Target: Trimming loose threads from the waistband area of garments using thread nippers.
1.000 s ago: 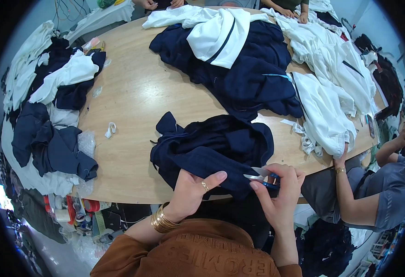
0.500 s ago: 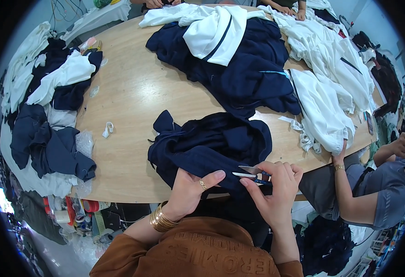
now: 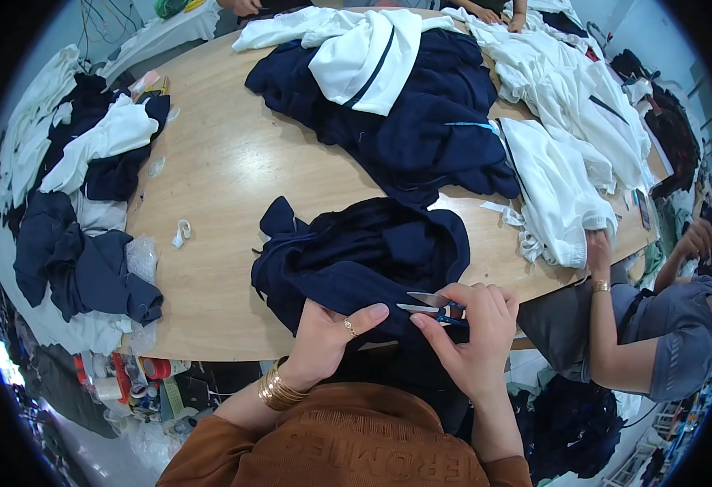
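A dark navy garment (image 3: 348, 264) lies bunched at the near edge of the table, its opening spread into a loop. My left hand (image 3: 331, 333) is closed on its near edge, thumb on top and the other fingers mostly hidden beneath the cloth. In my right hand (image 3: 477, 329) is a small pair of scissors (image 3: 427, 303) with dark blue handles. Their blades stand apart and point left, close to the cloth just beyond my left thumb. Whether the blades touch the fabric I cannot tell.
A navy and white garment pile (image 3: 404, 105) covers the far middle of the wooden table (image 3: 210, 154). More clothes (image 3: 88, 260) are heaped at left. At right a seated co-worker's hand (image 3: 599, 252) holds white trousers (image 3: 554, 203). A white strip (image 3: 181, 234) lies left of my garment.
The whole view has shifted slightly, moving the table and clothes a little to the left. My hands, the scissors and the garment keep nearly the same arrangement.
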The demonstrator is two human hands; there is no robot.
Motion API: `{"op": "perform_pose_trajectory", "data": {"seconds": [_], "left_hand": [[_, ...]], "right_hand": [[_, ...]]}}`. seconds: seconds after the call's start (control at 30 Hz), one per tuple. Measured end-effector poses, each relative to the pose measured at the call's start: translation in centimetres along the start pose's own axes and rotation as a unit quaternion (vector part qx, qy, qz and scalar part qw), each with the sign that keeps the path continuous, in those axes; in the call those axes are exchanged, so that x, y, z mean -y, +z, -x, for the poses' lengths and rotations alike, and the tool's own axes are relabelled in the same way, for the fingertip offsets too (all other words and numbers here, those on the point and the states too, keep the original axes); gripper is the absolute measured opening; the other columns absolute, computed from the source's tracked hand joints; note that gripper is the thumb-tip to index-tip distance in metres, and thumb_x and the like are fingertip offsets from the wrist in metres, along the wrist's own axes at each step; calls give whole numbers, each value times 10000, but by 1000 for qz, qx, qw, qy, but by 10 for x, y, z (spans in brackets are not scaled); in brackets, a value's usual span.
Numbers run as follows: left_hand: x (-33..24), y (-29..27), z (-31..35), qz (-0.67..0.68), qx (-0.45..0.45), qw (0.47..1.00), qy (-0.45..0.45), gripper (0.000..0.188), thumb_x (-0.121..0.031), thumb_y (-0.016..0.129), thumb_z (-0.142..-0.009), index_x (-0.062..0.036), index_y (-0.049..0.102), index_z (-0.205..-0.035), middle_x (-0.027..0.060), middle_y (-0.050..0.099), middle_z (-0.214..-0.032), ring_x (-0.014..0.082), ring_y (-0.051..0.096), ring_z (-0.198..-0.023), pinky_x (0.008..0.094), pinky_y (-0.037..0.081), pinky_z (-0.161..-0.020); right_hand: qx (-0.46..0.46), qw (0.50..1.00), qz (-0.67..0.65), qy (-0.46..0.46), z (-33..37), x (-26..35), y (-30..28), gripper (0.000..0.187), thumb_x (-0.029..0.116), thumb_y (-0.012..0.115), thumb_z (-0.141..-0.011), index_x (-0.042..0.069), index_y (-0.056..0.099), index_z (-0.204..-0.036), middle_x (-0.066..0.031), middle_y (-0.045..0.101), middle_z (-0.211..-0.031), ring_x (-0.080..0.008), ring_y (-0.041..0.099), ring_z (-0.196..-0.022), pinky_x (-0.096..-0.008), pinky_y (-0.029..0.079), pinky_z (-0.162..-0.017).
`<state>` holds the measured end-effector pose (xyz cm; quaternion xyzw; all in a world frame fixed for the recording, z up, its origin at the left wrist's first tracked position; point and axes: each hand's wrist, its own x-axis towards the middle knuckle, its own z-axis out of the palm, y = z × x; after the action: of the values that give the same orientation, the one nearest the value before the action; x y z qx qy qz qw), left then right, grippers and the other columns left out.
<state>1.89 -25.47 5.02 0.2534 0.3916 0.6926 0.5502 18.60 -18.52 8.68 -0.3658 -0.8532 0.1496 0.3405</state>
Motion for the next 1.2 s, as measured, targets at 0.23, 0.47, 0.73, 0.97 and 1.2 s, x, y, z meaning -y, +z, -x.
{"op": "perform_pose_trajectory", "data": {"seconds": [0.23, 0.47, 0.73, 0.97, 1.2], "left_hand": [[0, 1, 0, -7, 4, 1000, 4, 242, 46, 677, -768, -14, 582, -982, 36, 608, -944, 105, 566, -873, 251, 450, -815], [-1, 4, -1, -20, 2, 1000, 0, 223, 39, 673, -775, -10, 584, -974, 38, 605, -931, 105, 563, -861, 250, 448, -807], [-1, 4, -1, 7, 12, 1000, -23, 218, 29, 665, -790, -11, 581, -988, 36, 606, -949, 110, 578, -876, 262, 465, -810], [-1, 3, -1, 59, -15, 994, -94, 242, 15, 668, -798, -24, 571, -1016, 39, 612, -967, 105, 600, -859, 248, 514, -753], [5, 1, -2, 89, -1, 992, -95, 261, 28, 663, -798, -24, 567, -1035, 42, 609, -995, 116, 584, -912, 272, 487, -827]], "right_hand": [[7, 999, 39, -14, 0, 0, -2, 281, 268, 750, -716, 114, 590, -888, 22, 522, -700, -158, 483, -638, -326, 290, -723], [12, 996, 78, -33, -5, 2, -9, 268, 239, 765, -692, 108, 590, -848, 13, 529, -680, -163, 483, -638, -332, 294, -715], [65, 977, -171, 108, 1, -13, 1, 285, 245, 757, -721, 91, 596, -898, 18, 560, -728, -125, 499, -643, -303, 307, -705], [9, 986, -128, 108, 7, -12, -1, 297, 221, 765, -711, 71, 594, -901, -7, 571, -745, -136, 488, -608, -287, 325, -660], [5, 1000, 19, -14, 11, -8, 2, 274, 292, 741, -719, 88, 605, -840, 8, 521, -655, -170, 483, -577, -307, 307, -567]]}}
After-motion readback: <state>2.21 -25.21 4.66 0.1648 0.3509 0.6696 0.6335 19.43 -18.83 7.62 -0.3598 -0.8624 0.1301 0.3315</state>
